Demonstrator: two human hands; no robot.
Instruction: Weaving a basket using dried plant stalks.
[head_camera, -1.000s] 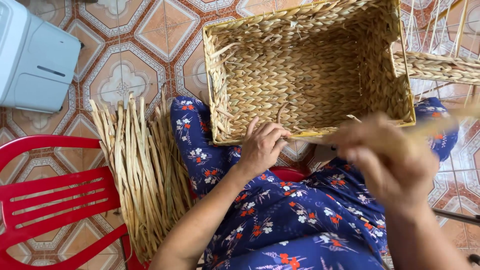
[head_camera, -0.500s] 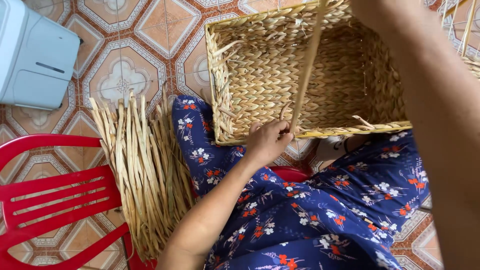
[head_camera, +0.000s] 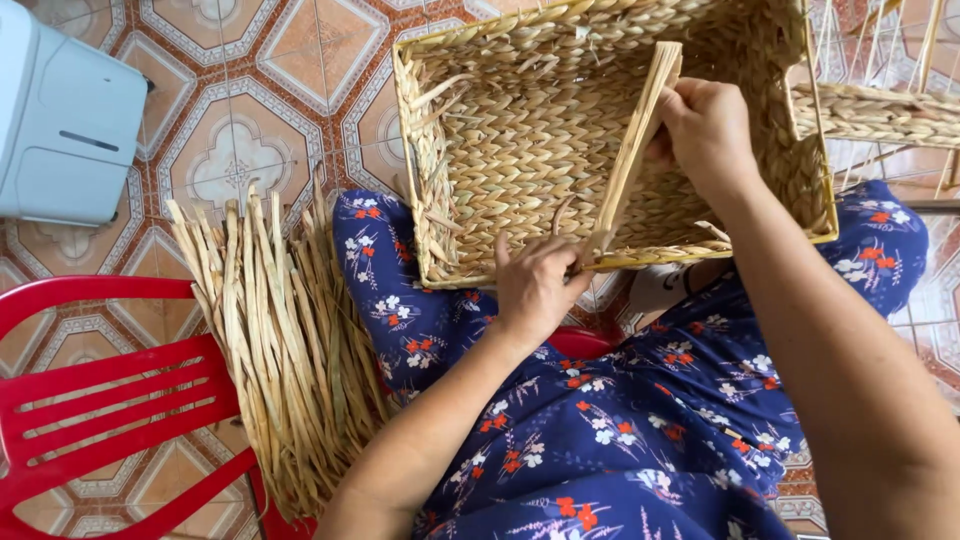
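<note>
A rectangular woven straw basket (head_camera: 520, 150) rests on my lap, its open side facing me. My left hand (head_camera: 535, 285) presses on the basket's near rim and pinches the lower end of a flat straw strand (head_camera: 632, 150). My right hand (head_camera: 708, 130) grips the same strand near its upper end, over the inside of the basket. The strand runs taut and slanted between both hands.
A bundle of dried straw strands (head_camera: 285, 340) lies on a red plastic chair (head_camera: 110, 390) at my left. A pale blue box-like appliance (head_camera: 65, 110) stands on the patterned floor tiles at top left. Another woven piece (head_camera: 880, 110) with wire frame shows at top right.
My right hand swung the strand up from low on the right, over the basket, then lowered it to the basket's inside. My left hand stayed at the near rim.
</note>
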